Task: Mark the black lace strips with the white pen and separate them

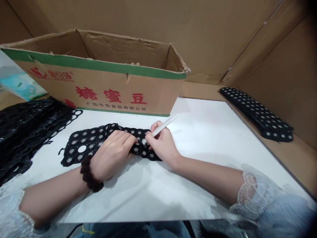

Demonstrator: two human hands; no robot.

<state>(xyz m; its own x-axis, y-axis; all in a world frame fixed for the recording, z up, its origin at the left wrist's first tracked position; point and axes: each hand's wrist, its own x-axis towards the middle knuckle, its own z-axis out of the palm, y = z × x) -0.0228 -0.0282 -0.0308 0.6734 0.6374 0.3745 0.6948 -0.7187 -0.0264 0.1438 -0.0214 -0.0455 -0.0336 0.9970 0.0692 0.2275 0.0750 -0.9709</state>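
A black rubbery strip [92, 138] with rows of round grey discs lies flat in front of me. One spot near its left end shows bright white. My left hand [112, 152] rests over the middle of the strip, fingers curled together and pressing it down; the fingertips are partly hidden. In my right hand [163, 145] a slim white pen-like stick [164, 125] is pinched, slanting up to the right. Its lower tip meets or hovers just over the discs between my hands; I cannot tell which. The right hand covers the strip's right end.
Behind the strip stands an open cardboard box [158, 92] with green edging and red lettering. Black sheets with round holes [22, 132] are heaped at left. Another black dotted strip [257, 114] lies on cardboard beyond the right edge of the white tabletop [208, 132].
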